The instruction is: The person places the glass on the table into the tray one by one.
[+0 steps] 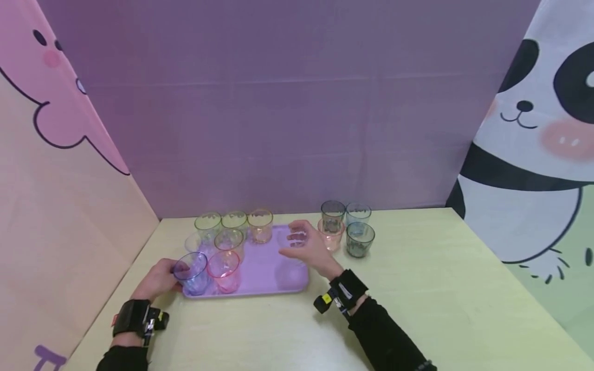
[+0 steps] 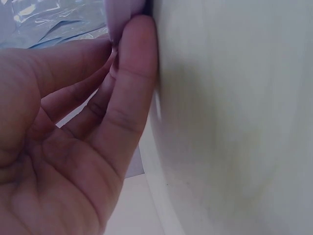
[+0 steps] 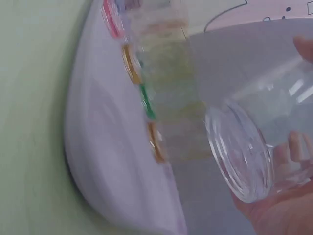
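My left hand [image 1: 160, 280] is at the front left corner of the purple tray [image 1: 274, 281]. In the left wrist view its thumb and fingers pinch the tray's rim [image 2: 117, 17]. My right hand [image 1: 314, 248] holds a clear glass [image 3: 239, 152] tilted over the tray's right part, fingers curled round its side. That glass is barely visible in the head view. On the tray's left half stand several tinted glasses, among them a blue glass [image 1: 192, 282] beside my left hand, a pink glass [image 1: 226, 278] and an amber glass [image 1: 261, 229].
Right of the tray, close behind my right hand, stands a group of glasses: a grey one [image 1: 360, 242], a dark one [image 1: 332, 211], a light blue one [image 1: 359, 212] and a pink one [image 1: 335, 239]. A purple backdrop [image 1: 287, 129] rises behind the table [image 1: 417, 288].
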A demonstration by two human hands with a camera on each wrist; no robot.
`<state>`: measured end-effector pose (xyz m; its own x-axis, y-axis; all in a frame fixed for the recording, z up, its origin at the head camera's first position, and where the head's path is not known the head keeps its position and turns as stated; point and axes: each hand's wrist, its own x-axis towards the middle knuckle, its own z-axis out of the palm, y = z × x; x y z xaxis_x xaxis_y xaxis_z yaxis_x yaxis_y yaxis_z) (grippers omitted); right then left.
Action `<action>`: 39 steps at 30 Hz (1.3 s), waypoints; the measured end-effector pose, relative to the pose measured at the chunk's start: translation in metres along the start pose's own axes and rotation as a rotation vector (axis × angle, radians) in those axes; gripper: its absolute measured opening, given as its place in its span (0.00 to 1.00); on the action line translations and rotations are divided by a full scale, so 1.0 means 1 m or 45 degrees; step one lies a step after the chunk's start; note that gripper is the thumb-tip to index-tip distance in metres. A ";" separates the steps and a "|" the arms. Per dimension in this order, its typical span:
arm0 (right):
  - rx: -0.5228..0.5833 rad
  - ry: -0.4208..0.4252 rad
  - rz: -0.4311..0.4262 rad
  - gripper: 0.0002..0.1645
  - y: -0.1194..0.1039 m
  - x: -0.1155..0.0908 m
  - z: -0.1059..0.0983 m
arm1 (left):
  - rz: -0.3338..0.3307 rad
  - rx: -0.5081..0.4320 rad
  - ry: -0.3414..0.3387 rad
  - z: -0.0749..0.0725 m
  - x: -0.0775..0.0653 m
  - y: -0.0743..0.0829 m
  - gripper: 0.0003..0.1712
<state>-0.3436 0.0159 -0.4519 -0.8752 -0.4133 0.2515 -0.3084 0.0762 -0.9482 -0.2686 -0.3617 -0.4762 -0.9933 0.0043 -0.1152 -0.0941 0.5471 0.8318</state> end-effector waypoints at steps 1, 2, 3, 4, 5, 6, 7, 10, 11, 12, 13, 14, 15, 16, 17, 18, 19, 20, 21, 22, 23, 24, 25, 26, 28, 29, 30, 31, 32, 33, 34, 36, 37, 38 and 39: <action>0.034 0.000 0.008 0.41 0.001 0.002 0.004 | 0.001 -0.003 -0.002 0.000 0.000 0.000 0.11; 0.073 0.000 0.012 0.42 0.003 0.003 0.008 | 0.005 -0.006 -0.002 0.000 -0.001 0.001 0.11; 0.110 0.007 0.003 0.42 0.005 0.005 0.012 | 0.009 -0.009 -0.004 0.000 -0.001 0.001 0.11; 0.137 0.015 -0.003 0.42 0.007 0.007 0.017 | 0.010 -0.009 -0.003 0.000 -0.001 0.001 0.11; 0.147 0.028 -0.001 0.41 0.009 0.010 0.021 | 0.012 -0.009 -0.002 0.000 -0.001 0.000 0.11; 0.156 0.047 0.002 0.40 0.011 0.012 0.025 | 0.014 -0.011 -0.001 0.000 -0.001 0.000 0.10; 0.162 0.060 0.004 0.40 0.014 0.014 0.029 | 0.017 -0.012 -0.004 0.000 0.000 0.000 0.10; 0.154 0.098 0.031 0.40 0.020 0.019 0.040 | 0.018 -0.024 -0.002 0.001 0.001 -0.002 0.10; 0.146 0.113 0.042 0.40 0.021 0.021 0.044 | 0.028 -0.022 -0.010 0.001 0.001 -0.002 0.11; 0.138 0.126 0.052 0.41 0.022 0.023 0.047 | 0.026 -0.028 -0.009 0.001 0.001 -0.002 0.11; 0.131 0.137 0.061 0.42 0.023 0.024 0.050 | 0.027 -0.028 -0.010 0.001 0.002 -0.003 0.11; 0.133 0.147 0.067 0.43 0.023 0.025 0.053 | 0.024 -0.032 -0.007 0.001 0.002 -0.003 0.11; 0.130 0.162 0.073 0.44 0.022 0.026 0.056 | 0.034 -0.025 -0.015 0.001 0.002 -0.003 0.11; 0.123 0.177 0.080 0.45 0.022 0.026 0.059 | 0.031 -0.030 -0.012 0.001 0.002 -0.003 0.11; 0.109 0.192 0.085 0.46 0.021 0.026 0.062 | 0.034 -0.029 -0.013 0.001 0.002 -0.003 0.11; 0.083 0.208 0.105 0.47 0.021 0.027 0.065 | 0.022 -0.038 -0.002 0.002 0.002 -0.002 0.11; 0.059 0.221 0.126 0.47 0.021 0.026 0.067 | 0.032 -0.032 -0.008 0.001 0.002 -0.002 0.12; 0.033 0.237 0.151 0.48 0.021 0.026 0.070 | 0.031 -0.035 -0.007 0.001 0.002 -0.002 0.12; 0.006 0.253 0.174 0.48 0.022 0.026 0.073 | 0.029 -0.034 -0.009 0.001 0.002 -0.002 0.12; -0.018 0.262 0.202 0.49 0.022 0.026 0.075 | 0.014 -0.042 0.000 0.001 0.002 -0.002 0.12; -0.035 0.273 0.227 0.50 0.023 0.027 0.077 | 0.013 -0.040 -0.003 0.001 0.002 -0.002 0.12; -0.052 0.280 0.256 0.51 0.024 0.027 0.079 | 0.012 -0.040 -0.007 0.001 0.001 -0.002 0.12; -0.056 0.285 0.275 0.51 0.025 0.026 0.081 | 0.011 -0.037 -0.013 0.001 0.001 -0.003 0.12; -0.066 0.292 0.288 0.52 0.025 0.026 0.082 | -0.001 -0.043 -0.009 0.002 0.001 -0.003 0.12; -0.078 0.298 0.304 0.52 0.025 0.026 0.085 | -0.005 -0.041 -0.009 0.002 0.001 -0.004 0.12; -0.092 0.303 0.301 0.52 0.025 0.026 0.087 | -0.004 -0.038 -0.009 0.002 0.001 -0.004 0.12; -0.105 0.309 0.295 0.51 0.024 0.026 0.088 | -0.003 -0.032 -0.007 0.002 0.001 -0.004 0.12; -0.112 0.315 0.283 0.51 0.023 0.026 0.089 | -0.005 -0.031 -0.001 0.002 0.001 -0.004 0.12; -0.127 0.321 0.274 0.51 0.023 0.026 0.090 | -0.004 -0.027 0.002 0.002 0.001 -0.004 0.12; -0.136 0.326 0.266 0.51 0.022 0.026 0.091 | -0.005 -0.026 0.004 0.002 0.001 -0.004 0.12; -0.150 0.333 0.265 0.51 0.021 0.027 0.092 | -0.004 -0.023 0.002 0.001 0.001 -0.004 0.12; -0.159 0.351 0.272 0.52 0.019 0.027 0.094 | -0.006 -0.019 0.003 0.001 0.001 -0.004 0.11; -0.163 0.360 0.277 0.52 0.019 0.027 0.095 | -0.008 -0.020 0.004 0.002 0.002 -0.004 0.11; -0.164 0.368 0.287 0.53 0.018 0.028 0.096 | -0.007 -0.018 0.003 0.002 0.002 -0.004 0.11; -0.163 0.376 0.297 0.54 0.018 0.028 0.096 | -0.009 -0.020 0.004 0.002 0.002 -0.004 0.11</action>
<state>-0.3380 -0.0817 -0.4807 -0.9910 -0.0946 0.0952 -0.1167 0.2574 -0.9592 -0.2702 -0.3621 -0.4805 -0.9929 -0.0021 -0.1193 -0.1020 0.5337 0.8395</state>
